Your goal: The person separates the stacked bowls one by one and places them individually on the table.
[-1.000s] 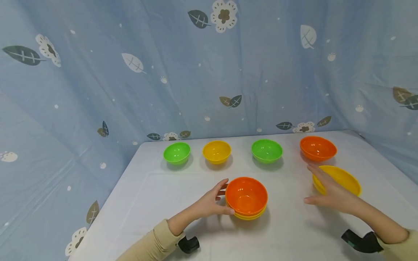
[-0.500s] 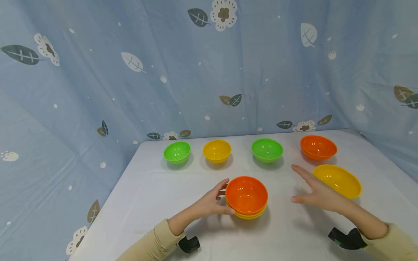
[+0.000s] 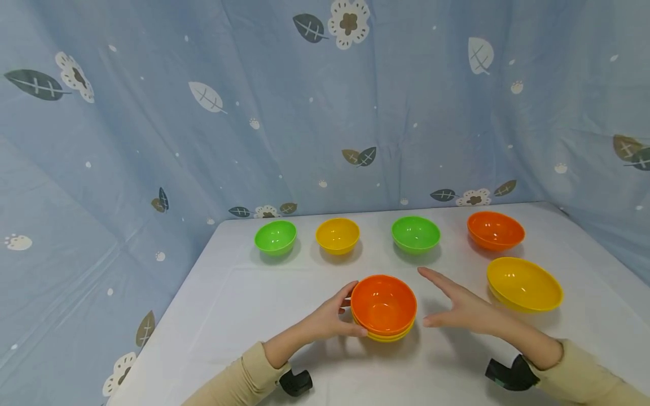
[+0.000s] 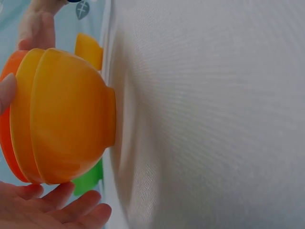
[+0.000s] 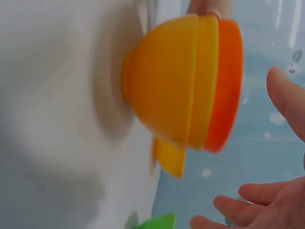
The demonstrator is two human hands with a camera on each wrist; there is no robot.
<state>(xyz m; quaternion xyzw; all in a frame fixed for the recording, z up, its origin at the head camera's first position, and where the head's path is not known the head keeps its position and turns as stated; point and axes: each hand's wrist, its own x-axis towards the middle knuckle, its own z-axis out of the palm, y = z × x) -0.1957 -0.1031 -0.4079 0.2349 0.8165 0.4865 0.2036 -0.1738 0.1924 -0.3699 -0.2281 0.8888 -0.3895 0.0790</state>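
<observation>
A stack of bowls stands mid-table, with an orange bowl [image 3: 383, 304] on top and two yellow bowls [image 4: 71, 114] nested under it. My left hand [image 3: 327, 318] holds the stack's left side, thumb at the front of the rim and fingers round the back. On the other side, my right hand [image 3: 467, 309] is apart from the stack, thumb and fingers spread towards it with nothing between them. The right wrist view shows that hand's thumb and fingers [image 5: 257, 205] beside the orange rim, a gap between.
Along the back stand a green bowl [image 3: 276, 238], a small yellow bowl [image 3: 337, 235], another green bowl [image 3: 415, 234] and a larger orange bowl [image 3: 495, 230]. A wide yellow bowl [image 3: 525, 284] sits at the right, behind my right forearm. White cloth [image 3: 228, 316] covers the table.
My right hand has moved left, away from the wide yellow bowl and close to the stack. My left hand has stayed at the stack, which has not moved.
</observation>
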